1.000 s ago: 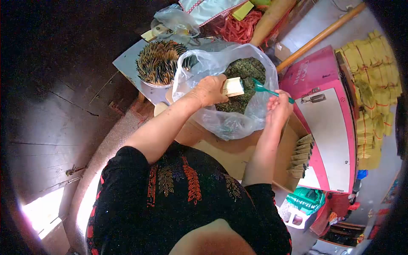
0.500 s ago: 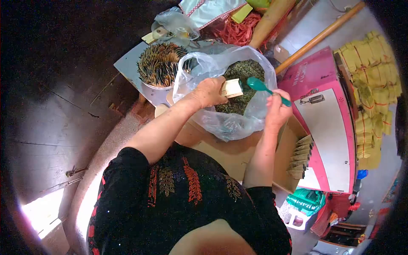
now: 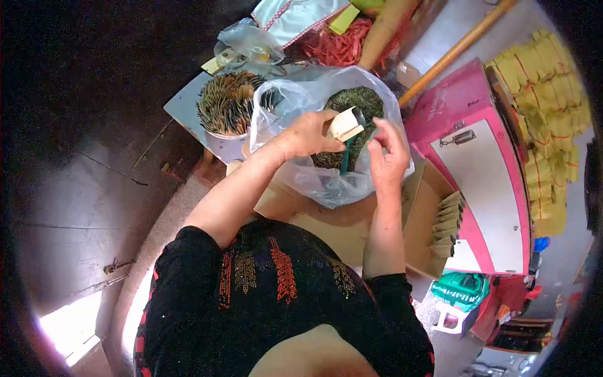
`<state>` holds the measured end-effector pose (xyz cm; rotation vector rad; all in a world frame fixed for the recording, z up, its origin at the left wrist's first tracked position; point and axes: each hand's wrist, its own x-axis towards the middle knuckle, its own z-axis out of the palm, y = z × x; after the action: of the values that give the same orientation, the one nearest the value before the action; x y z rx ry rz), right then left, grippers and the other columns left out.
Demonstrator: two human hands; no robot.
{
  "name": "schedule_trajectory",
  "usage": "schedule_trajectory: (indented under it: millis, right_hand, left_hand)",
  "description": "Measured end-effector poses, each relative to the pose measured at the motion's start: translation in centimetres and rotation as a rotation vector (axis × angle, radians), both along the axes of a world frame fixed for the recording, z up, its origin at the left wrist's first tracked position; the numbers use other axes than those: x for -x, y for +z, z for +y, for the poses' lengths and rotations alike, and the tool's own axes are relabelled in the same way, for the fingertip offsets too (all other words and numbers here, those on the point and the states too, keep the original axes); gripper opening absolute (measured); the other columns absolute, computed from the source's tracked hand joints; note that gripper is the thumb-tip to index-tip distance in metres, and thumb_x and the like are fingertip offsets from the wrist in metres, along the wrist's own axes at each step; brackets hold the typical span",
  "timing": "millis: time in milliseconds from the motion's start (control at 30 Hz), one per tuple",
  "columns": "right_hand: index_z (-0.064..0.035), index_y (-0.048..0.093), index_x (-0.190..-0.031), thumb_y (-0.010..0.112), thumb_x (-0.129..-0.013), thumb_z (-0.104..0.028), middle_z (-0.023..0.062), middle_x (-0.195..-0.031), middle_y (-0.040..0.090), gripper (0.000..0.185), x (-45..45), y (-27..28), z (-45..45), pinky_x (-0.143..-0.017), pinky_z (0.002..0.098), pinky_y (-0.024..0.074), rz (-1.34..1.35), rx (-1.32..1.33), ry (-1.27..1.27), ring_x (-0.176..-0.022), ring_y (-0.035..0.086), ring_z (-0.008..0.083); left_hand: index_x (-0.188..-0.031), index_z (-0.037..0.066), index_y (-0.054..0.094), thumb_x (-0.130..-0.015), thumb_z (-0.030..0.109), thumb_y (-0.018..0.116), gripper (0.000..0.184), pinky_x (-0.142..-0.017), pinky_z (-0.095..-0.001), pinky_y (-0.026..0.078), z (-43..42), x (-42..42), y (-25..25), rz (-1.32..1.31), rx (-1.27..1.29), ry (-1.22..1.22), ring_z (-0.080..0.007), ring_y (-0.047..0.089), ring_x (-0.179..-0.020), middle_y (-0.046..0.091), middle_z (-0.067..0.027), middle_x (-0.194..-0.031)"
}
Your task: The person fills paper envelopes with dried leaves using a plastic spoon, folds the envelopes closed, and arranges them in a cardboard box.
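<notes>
Packet [image 3: 346,125], small and pale, sits in the left hand [image 3: 308,135], which is curled shut around it. Its open end points toward the right hand [image 3: 388,160]. That hand has its thumb and first finger a little apart and holds nothing. I think a soft squeeze is best, so the packet's mouth stays round and does not get squashed. Just below, a green spoon [image 3: 345,157] is in the clear bag [image 3: 330,191] with dry leaves [image 3: 357,97]. Beyond, a box [image 3: 416,220] holds more packets [image 3: 446,220].
</notes>
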<state>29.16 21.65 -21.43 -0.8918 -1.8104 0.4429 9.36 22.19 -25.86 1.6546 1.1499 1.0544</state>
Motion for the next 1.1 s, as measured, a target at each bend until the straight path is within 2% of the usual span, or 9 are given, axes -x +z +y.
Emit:
schedule_trajectory:
  millis: [200,233,267,367,500,633,800,933,1100]
  right_hand:
    - [0.0006,0.064,-0.091,0.064,-0.075,0.003,0.0095,-0.094,0.061,0.016,0.3,0.5,0.5,-0.067,0.0263,0.0477,-0.164,-0.120,0.118,-0.076,0.060,0.0164]
    - [0.0004,0.064,-0.089,0.065,-0.075,0.002,0.0104,-0.092,0.061,0.014,0.0,0.3,0.5,-0.067,0.0278,0.0482,-0.184,-0.128,0.114,-0.076,0.060,0.0189]
    - [0.0001,0.064,-0.087,0.066,-0.075,0.000,0.0110,-0.090,0.061,0.013,0.1,0.5,0.0,-0.068,0.0294,0.0485,-0.200,-0.092,0.097,-0.076,0.061,0.0212]
    - [-0.0005,0.063,-0.083,0.066,-0.072,-0.001,0.0108,-0.081,0.060,0.011,1.1,0.6,-0.7,-0.067,0.0340,0.0487,-0.073,-0.274,0.005,-0.075,0.060,0.0259]
    - [-0.0011,0.061,-0.079,0.065,-0.070,0.000,0.0108,-0.075,0.057,0.010,-0.5,1.7,-2.5,-0.064,0.0376,0.0474,-0.139,-0.238,-0.034,-0.072,0.058,0.0280]
    - [-0.0026,0.061,-0.079,0.064,-0.072,-0.002,0.0109,-0.071,0.054,0.008,-4.4,2.6,-5.6,-0.058,0.0366,0.0466,-0.099,-0.263,-0.107,-0.066,0.057,0.0289]
    - [-0.0029,0.065,-0.085,0.062,-0.074,0.000,0.0097,-0.075,0.058,0.012,-14.7,4.1,-12.7,-0.059,0.0295,0.0461,-0.212,-0.210,-0.584,-0.065,0.057,0.0211]
    - [-0.0017,0.064,-0.086,0.059,-0.075,0.001,0.0124,-0.081,0.062,0.013,-24.6,1.0,-17.2,-0.066,0.0325,0.0486,-0.474,-0.022,-1.009,-0.073,0.062,0.0254]
    - [-0.0035,0.062,-0.083,0.059,-0.076,-0.002,0.0143,-0.084,0.062,0.008,-32.7,-4.5,-19.2,-0.069,0.0384,0.0488,-0.532,0.197,-1.177,-0.077,0.061,0.0326]
  left_hand:
    - [-0.125,0.004,0.050,-0.075,0.010,0.075,0.057,-0.081,-0.0261,0.045,-1.2,-1.0,1.4,-0.257,0.131,-0.337,-0.0107,0.052,-0.093,0.057,-0.0020,-0.102]
    - [-0.119,0.004,0.052,-0.076,0.009,0.073,0.048,-0.079,-0.0258,0.044,-2.3,-1.1,2.5,-0.032,0.042,-0.204,-0.0112,0.051,-0.089,0.056,-0.0010,-0.099]
    - [-0.130,0.005,0.048,-0.076,0.016,0.073,0.061,-0.083,-0.0326,0.047,-2.1,-1.7,0.5,-0.083,-0.087,-0.161,-0.0165,0.057,-0.094,0.063,-0.0099,-0.104]
    - [-0.110,0.001,0.056,-0.085,0.012,0.065,0.028,-0.080,-0.0337,0.047,-2.5,-3.2,0.9,-0.032,-0.165,-0.059,-0.0181,0.059,-0.089,0.064,-0.0120,-0.097]
    - [-0.103,0.000,0.056,-0.090,0.013,0.061,0.019,-0.072,-0.0332,0.046,-3.1,-3.9,2.2,0.000,-0.082,-0.110,-0.0172,0.056,-0.082,0.061,-0.0114,-0.089]
    - [-0.136,0.005,0.044,-0.084,0.016,0.069,0.059,-0.083,-0.0287,0.047,-4.6,-6.1,3.3,-0.022,-0.144,-0.226,-0.0182,0.060,-0.095,0.064,-0.0118,-0.106]
    - [-0.135,0.004,0.045,-0.082,0.014,0.070,0.059,-0.090,-0.0349,0.045,-5.2,-8.0,3.9,0.058,-0.240,-0.299,-0.0211,0.057,-0.105,0.062,-0.0135,-0.114]
    - [-0.134,0.006,0.046,-0.082,0.014,0.070,0.058,-0.086,-0.0338,0.046,-5.1,-9.1,2.7,0.048,-0.206,-0.323,-0.0222,0.059,-0.101,0.062,-0.0135,-0.114]
    - [-0.129,0.006,0.050,-0.082,0.010,0.068,0.050,-0.084,-0.0358,0.048,-5.3,-10.8,2.3,0.155,-0.192,-0.385,-0.0260,0.060,-0.097,0.062,-0.0137,-0.112]
